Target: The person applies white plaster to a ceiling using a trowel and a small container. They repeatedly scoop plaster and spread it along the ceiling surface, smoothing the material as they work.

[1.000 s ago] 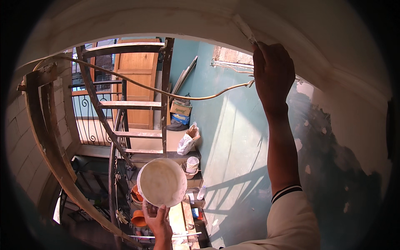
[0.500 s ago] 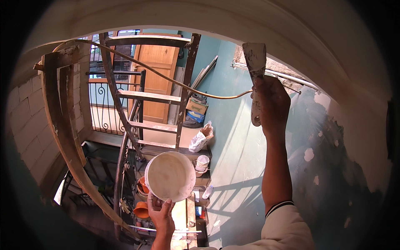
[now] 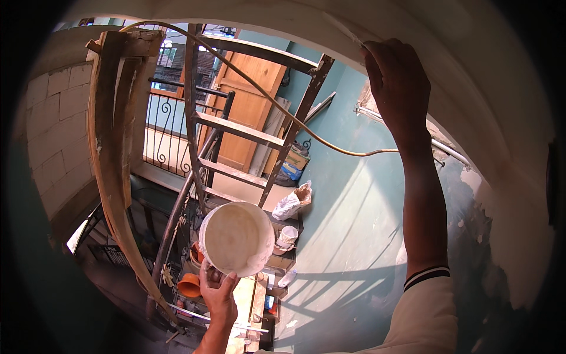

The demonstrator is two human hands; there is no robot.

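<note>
Left hand [image 3: 217,290] fingers gripping round white bowl [image 3: 237,238] below wooden ladder [image 3: 247,127]. Right hand [image 3: 398,88] fingers closed on scraper [image 3: 346,32] against plastered arch [image 3: 471,88], right of ladder.

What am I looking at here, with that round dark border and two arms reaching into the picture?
There is no machine here: a person wears a wide fisheye camera on the head, so you see their own two bare hands from above. That lens makes the round dark border and bends straight edges.

The left hand holds up a round white container of pale plaster. The right hand, on an arm in a white sleeve with a striped cuff, reaches up and presses a thin flat tool against the whitish curved wall surface; the tool is mostly hidden by the hand.

Beyond are a wooden ladder, a drooping tan cable, a teal painted wall, a wooden door and a white sack. The person seems to stand high up, looking down at these.
</note>
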